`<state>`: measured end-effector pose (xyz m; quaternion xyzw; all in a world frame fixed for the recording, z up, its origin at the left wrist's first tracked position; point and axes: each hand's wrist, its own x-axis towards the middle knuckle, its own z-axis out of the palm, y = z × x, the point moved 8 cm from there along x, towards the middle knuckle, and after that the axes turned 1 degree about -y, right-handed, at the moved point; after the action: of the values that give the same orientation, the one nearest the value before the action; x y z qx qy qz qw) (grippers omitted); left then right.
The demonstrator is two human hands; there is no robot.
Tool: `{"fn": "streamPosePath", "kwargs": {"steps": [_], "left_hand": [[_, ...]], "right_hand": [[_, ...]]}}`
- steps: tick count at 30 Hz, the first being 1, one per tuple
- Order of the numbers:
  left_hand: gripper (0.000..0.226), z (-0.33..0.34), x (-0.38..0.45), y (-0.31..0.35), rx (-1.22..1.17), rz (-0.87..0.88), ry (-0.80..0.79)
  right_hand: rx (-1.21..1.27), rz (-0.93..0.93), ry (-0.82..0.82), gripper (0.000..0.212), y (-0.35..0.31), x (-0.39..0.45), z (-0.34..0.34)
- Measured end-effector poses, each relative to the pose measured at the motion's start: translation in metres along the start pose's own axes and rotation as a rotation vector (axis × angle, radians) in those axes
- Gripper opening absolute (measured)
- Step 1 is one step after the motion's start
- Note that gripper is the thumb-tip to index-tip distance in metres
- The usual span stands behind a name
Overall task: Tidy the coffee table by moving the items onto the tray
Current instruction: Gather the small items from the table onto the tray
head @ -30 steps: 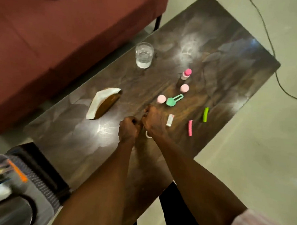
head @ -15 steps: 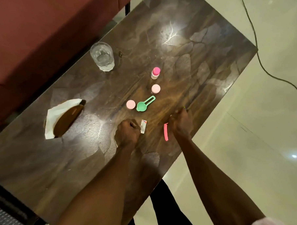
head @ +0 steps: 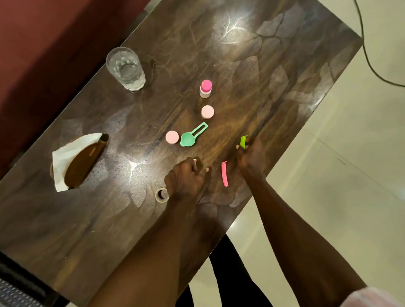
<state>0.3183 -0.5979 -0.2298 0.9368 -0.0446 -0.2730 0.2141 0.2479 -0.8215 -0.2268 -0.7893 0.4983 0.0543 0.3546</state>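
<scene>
On the glossy dark marbled table (head: 274,57), near its right edge, the right hand (head: 251,159) pinches a slim lime-green plastic clip (head: 243,142), its long axis pointing away toward the far side. The left hand (head: 186,179) is curled over something small and pale that is mostly hidden; what it grips I cannot tell. Between the hands lies a thin pink clip (head: 224,173), running near to far. A tape ring (head: 161,195) sits just left of the left hand. Farther off stand a green scoop (head: 192,135), two round pink caps (head: 172,137), a pink-capped bottle (head: 205,88) and a ribbed glass (head: 126,68); a napkin holder (head: 79,161) sits at left.
</scene>
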Motion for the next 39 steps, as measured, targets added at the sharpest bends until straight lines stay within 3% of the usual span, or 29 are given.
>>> {"fn": "streamPosePath", "kwargs": {"steps": [10, 16, 20, 30, 39], "left_hand": [[0.044, 0.068, -0.001, 0.044, -0.051, -0.033, -0.181], [0.027, 0.061, -0.006, 0.035, -0.157, -0.073, -0.138], [0.026, 0.021, -0.012, 0.009, -0.196, -0.091, -0.063], [0.025, -0.166, -0.058, -0.156, -0.372, -0.202, 0.351], [0.021, -0.294, -0.161, -0.379, -0.312, -0.468, 0.52]], "right_hand": [[0.096, -0.013, 0.025, 0.033, 0.02, 0.002, -0.011], [0.216, -0.066, -0.031, 0.027, 0.013, -0.007, -0.003], [0.236, -0.155, -0.066, 0.024, -0.02, -0.037, 0.01], [0.237, -0.315, -0.282, 0.012, -0.156, -0.188, 0.11], [0.164, -0.602, -0.575, 0.017, -0.267, -0.388, 0.255]]}}
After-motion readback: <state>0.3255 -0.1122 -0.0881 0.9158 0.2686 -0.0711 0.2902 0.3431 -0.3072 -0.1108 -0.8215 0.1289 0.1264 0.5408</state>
